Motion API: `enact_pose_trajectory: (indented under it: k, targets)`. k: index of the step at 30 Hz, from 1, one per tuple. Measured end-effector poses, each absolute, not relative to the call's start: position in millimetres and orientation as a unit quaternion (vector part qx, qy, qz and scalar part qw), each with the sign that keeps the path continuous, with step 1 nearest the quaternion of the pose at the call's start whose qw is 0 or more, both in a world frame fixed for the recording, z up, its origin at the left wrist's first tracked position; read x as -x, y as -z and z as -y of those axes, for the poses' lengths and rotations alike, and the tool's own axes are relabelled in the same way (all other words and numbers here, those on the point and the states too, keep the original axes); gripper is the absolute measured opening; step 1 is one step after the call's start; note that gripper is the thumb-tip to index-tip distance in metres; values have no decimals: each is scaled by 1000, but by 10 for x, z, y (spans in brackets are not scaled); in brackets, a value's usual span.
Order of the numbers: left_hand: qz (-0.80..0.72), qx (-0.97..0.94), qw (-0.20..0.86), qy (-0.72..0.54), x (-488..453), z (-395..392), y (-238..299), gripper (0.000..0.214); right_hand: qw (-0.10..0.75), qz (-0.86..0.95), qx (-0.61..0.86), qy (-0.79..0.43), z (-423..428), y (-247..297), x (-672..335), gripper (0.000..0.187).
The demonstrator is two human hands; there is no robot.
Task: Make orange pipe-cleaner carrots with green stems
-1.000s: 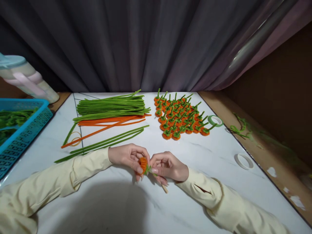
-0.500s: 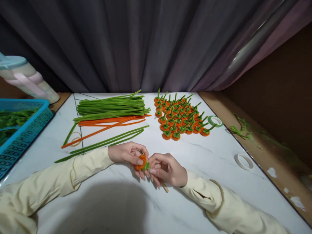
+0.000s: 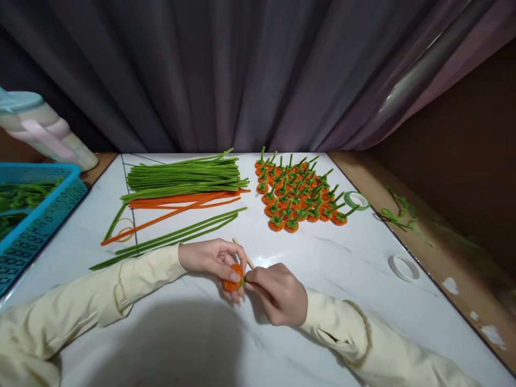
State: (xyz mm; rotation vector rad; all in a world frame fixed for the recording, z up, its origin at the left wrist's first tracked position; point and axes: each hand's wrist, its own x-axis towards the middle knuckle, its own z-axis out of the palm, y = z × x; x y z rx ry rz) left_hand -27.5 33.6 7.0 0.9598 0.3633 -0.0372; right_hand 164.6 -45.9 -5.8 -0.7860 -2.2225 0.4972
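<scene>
While I watched through the head camera, the blue basket [image 3: 44,212] sat at the left edge of the table [image 3: 342,252], only partly in view, with a tangle of green stems [image 3: 16,199] inside it. Behind it was a lidded jug [image 3: 48,137]; I could not tell what it held.

Near the front middle of the table, just above its surface, both hands met on a small orange coil [image 3: 233,280]. The left hand [image 3: 209,258] pinched the coil between thumb and fingertips, its other fingers loosely curled. The right hand [image 3: 278,290] was closed in a narrow fist, knuckles up, its fingertips pressed against the coil's right side, where a bit of green showed. A thin wooden stick [image 3: 243,252] rose out of that grip. Its long axis ran diagonally, the free end pointing away from the person and to the left, passing just behind the left fingers. The lower end was hidden in the right hand.

Farther back lay a green bundle [image 3: 185,177] running left to right, with orange lengths [image 3: 185,200] just in front of it and a few loose green lengths [image 3: 177,234] slanting nearer the left sleeve. To the right of these was a pile [image 3: 298,196] of finished orange coils with green stalks. A green tape roll [image 3: 356,200] lay beside the pile, and a white roll [image 3: 404,267] lay near the right edge.
</scene>
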Motion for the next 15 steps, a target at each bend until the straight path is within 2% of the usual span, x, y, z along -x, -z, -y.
enact_pose_trajectory:
  k: [9,15]
  targets:
    - [-197,-457,867,-2,244,-310,-63,34,338,910,237,-38,431,64,-1651,25]
    - [-235,-421,873,-74,201,-240,-20,38,289,925,195,150,433,25,-1668,25]
